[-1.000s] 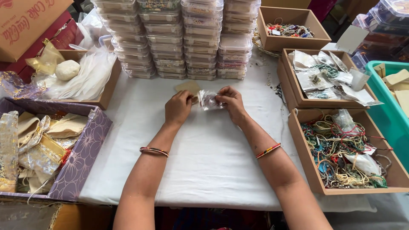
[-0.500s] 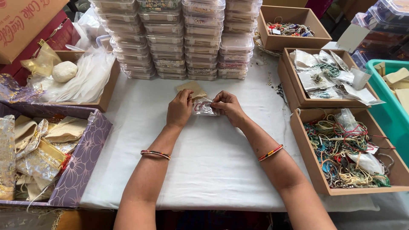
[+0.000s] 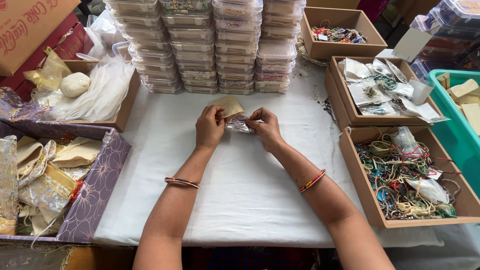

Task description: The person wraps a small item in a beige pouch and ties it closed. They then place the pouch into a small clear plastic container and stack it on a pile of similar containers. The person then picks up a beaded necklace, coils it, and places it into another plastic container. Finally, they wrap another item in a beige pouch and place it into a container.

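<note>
Both forearms enter from 6 o'clock over the white tablecloth [image 3: 240,190]; each wrist carries a thin beaded bangle. The left hand [image 3: 209,126] and right hand [image 3: 266,126] meet near table centre. Each pinches one end of a small clear plastic pouch [image 3: 238,123] holding a dark, glinting item too small to identify.

Change since the two earlier frames: the hands have drawn slightly closer, and the pouch, stretched flat half a second ago, now sits crumpled and partly folded between the fingertips. Judgement: the pouch is being closed or rolled.

A flat tan cloth bag [image 3: 228,105] lies touching the left fingertips, just beyond the pouch at 12 o'clock.

At 9 o'clock, a purple floral box [image 3: 98,186] holds shiny fabric bags. At 3 o'clock, a brown cardboard tray [image 3: 361,184] holds tangled bead strings. At 12 o'clock, stacks of clear lidded plastic containers [image 3: 210,45] stand in rows.
</note>
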